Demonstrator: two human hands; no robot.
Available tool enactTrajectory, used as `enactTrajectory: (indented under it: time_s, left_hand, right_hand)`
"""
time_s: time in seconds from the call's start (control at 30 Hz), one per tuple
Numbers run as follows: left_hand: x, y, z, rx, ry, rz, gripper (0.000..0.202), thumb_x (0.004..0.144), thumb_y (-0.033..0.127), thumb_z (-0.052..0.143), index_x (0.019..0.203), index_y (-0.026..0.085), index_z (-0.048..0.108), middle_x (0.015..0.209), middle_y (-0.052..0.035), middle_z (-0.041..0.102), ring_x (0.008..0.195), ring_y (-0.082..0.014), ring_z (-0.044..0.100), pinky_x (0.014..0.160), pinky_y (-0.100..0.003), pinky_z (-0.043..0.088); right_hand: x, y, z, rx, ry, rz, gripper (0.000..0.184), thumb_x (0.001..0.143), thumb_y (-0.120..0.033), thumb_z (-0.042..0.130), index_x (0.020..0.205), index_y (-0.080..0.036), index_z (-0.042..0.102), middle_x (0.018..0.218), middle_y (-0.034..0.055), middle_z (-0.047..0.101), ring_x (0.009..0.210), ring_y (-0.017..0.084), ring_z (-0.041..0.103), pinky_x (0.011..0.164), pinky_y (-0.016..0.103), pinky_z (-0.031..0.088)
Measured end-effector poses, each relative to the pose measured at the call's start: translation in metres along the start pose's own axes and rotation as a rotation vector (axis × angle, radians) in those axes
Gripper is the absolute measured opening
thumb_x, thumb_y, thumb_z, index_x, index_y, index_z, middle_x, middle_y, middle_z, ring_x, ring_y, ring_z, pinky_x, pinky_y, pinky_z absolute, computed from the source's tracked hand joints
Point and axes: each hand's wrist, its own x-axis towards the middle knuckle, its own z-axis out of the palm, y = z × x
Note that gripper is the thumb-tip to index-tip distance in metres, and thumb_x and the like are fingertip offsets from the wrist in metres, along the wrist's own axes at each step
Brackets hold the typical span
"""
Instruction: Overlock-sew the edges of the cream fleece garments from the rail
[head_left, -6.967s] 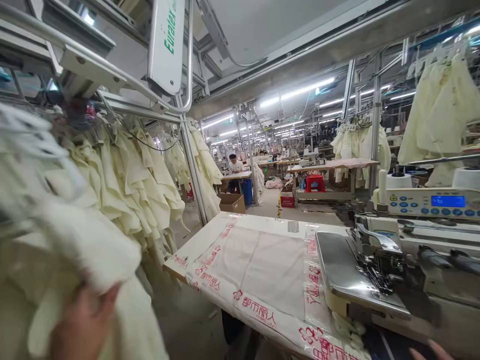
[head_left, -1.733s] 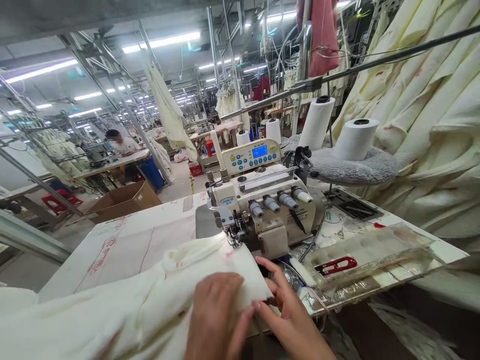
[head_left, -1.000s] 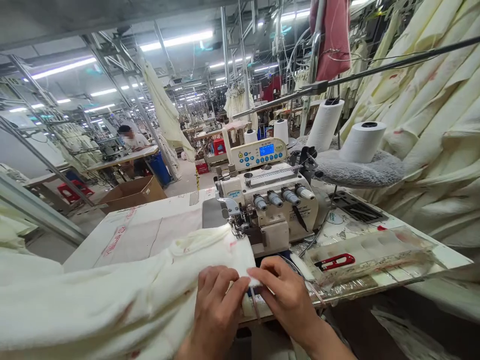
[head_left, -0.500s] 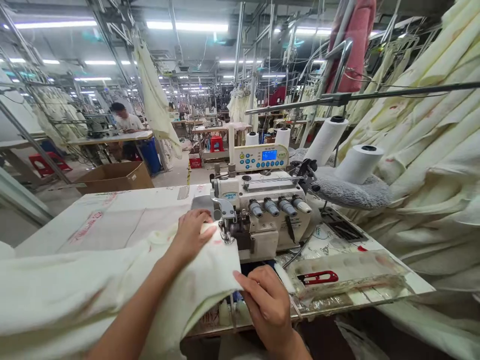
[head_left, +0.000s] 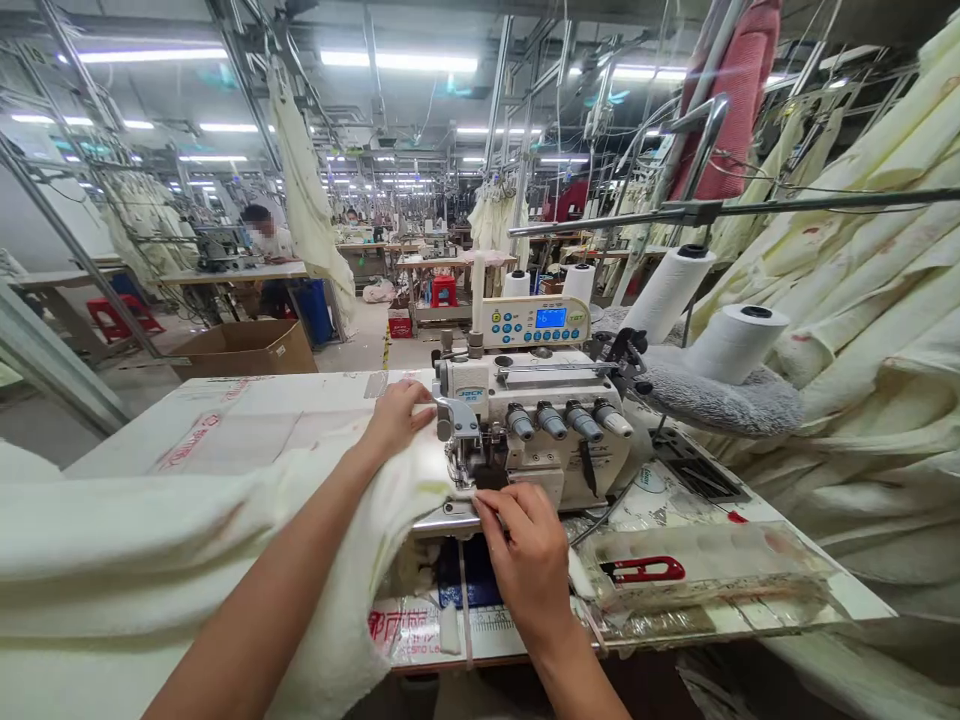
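Sewing table, cloth at the needle

Draped across the near left of the white table, cream fabric reaches the overlock machine. Right hand pinches its edge at the presser foot. Left hand presses the cloth farther back, fingers loosely bent. Red snips lie right; thread cones stand beyond.

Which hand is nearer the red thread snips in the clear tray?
Right. The right hand lies just left of the snips; the left hand rests farther off on the fabric.
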Motion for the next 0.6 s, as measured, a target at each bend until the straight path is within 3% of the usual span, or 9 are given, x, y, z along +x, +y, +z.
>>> enactTrajectory:
  time_s: [0.1,0.2,0.3,0.4,0.5,0.6]
  left_hand:
    - [0.017,-0.008,0.003,0.016,-0.015,-0.056,0.029,0.083,0.031,0.055,0.108,0.016,0.057,0.121,-0.0104,0.053,0.115,-0.0246,0.045,0.095,-0.039,0.039]
    - [0.03,-0.016,0.001,0.031,-0.036,-0.163,0.042,0.086,0.039,0.052,0.119,0.013,0.05,0.125,-0.0124,0.051,0.114,-0.0239,0.048,0.095,-0.042,0.039]
    - [0.02,-0.03,-0.011,0.033,-0.064,-0.29,0.051,0.088,0.046,0.046,0.126,0.013,0.043,0.12,-0.0143,0.055,0.107,-0.0248,0.055,0.09,-0.044,0.042]
    - [-0.026,-0.043,-0.028,0.027,-0.062,-0.376,0.055,0.089,0.05,0.037,0.133,0.016,0.035,0.114,-0.0138,0.061,0.101,-0.0271,0.058,0.088,-0.042,0.042]
    - [-0.096,-0.042,-0.044,0.012,-0.076,-0.414,0.059,0.088,0.051,0.032,0.136,0.017,0.029,0.119,-0.0127,0.059,0.094,-0.0263,0.061,0.085,-0.04,0.043]
    - [-0.157,-0.014,-0.055,-0.02,-0.195,-0.369,0.047,0.088,0.049,0.03,0.115,0.017,0.052,0.106,-0.0107,0.065,0.093,-0.0249,0.061,0.082,-0.034,0.045]
  right_hand:
    - [-0.014,-0.012,-0.001,0.037,-0.011,-0.008,0.009,0.087,-0.01,0.054,0.09,-0.016,0.06,0.079,0.0056,0.054,0.073,0.018,0.048,0.065,0.03,0.039]
    - [-0.028,-0.028,0.0,0.116,-0.113,-0.038,0.01,0.089,-0.01,0.051,0.091,-0.017,0.058,0.078,0.0049,0.055,0.073,0.018,0.048,0.064,0.03,0.038]
    - [-0.039,-0.04,0.002,0.19,-0.225,-0.061,0.013,0.091,-0.012,0.048,0.088,-0.018,0.058,0.077,0.0041,0.057,0.072,0.018,0.05,0.065,0.03,0.038]
    - [-0.048,-0.044,0.001,0.262,-0.278,-0.03,0.014,0.092,-0.016,0.046,0.093,-0.019,0.059,0.078,0.0037,0.06,0.072,0.018,0.053,0.066,0.029,0.039]
    - [-0.051,-0.042,0.002,0.378,-0.341,0.164,0.016,0.092,-0.025,0.047,0.095,-0.02,0.062,0.081,0.003,0.063,0.073,0.017,0.057,0.065,0.026,0.04]
    - [-0.046,-0.038,0.008,0.59,-0.36,0.488,0.024,0.087,-0.039,0.055,0.085,-0.019,0.067,0.075,0.0024,0.064,0.07,0.016,0.057,0.061,0.023,0.039]
